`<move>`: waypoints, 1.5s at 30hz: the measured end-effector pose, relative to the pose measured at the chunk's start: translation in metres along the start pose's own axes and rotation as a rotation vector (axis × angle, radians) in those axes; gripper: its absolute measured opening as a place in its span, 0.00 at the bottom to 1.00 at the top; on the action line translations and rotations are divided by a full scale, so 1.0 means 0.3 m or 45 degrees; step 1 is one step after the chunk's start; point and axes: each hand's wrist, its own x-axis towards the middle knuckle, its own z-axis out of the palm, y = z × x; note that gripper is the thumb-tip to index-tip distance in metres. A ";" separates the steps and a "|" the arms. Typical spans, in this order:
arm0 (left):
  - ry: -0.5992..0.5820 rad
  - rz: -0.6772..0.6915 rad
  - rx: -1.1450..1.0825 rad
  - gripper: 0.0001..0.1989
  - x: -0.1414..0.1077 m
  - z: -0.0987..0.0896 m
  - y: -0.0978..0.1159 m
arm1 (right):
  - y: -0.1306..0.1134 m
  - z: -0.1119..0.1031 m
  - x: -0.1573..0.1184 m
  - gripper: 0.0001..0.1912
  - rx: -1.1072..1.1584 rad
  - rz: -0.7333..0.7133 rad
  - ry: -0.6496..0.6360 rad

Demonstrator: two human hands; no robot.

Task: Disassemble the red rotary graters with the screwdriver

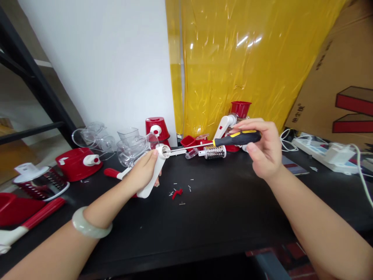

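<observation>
My left hand (145,171) is wrapped round a white plastic grater body part (149,187), its round open end facing right. In my right hand (266,146) is a screwdriver (240,138) with a black and yellow handle, held level between thumb and fingers. The thin metal shaft runs left, and its tip is inside the round opening of the white part; what the tip touches is hidden. Below on the table lie a small red plastic piece (177,193) and several small screws (189,188).
Around stand red grater bases (78,163), clear plastic hoppers (131,146), a metal grating drum (215,152), another drum (40,181) and an assembled grater (224,126). A white power strip (323,151) with cables lies at right, before a cardboard box (335,74). The black table (204,233) ends in front.
</observation>
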 end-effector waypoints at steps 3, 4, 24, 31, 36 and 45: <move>-0.004 -0.004 -0.005 0.23 -0.003 0.002 0.001 | 0.004 -0.002 -0.010 0.13 -0.189 0.011 0.013; -0.005 -0.003 -0.004 0.23 -0.003 0.002 0.001 | 0.002 -0.002 -0.011 0.10 -0.244 0.019 0.012; -0.011 -0.011 0.041 0.24 0.002 -0.001 -0.018 | -0.011 -0.015 -0.009 0.13 -0.415 0.161 -0.058; 0.010 0.013 0.049 0.23 0.006 -0.005 -0.014 | -0.002 -0.016 0.014 0.09 -0.112 0.129 -0.094; 0.017 0.003 0.047 0.23 0.006 -0.003 -0.012 | 0.013 -0.028 0.002 0.11 -0.043 0.120 -0.144; -0.010 0.055 0.122 0.24 -0.002 -0.004 -0.012 | 0.008 -0.014 -0.008 0.02 -0.411 0.280 0.023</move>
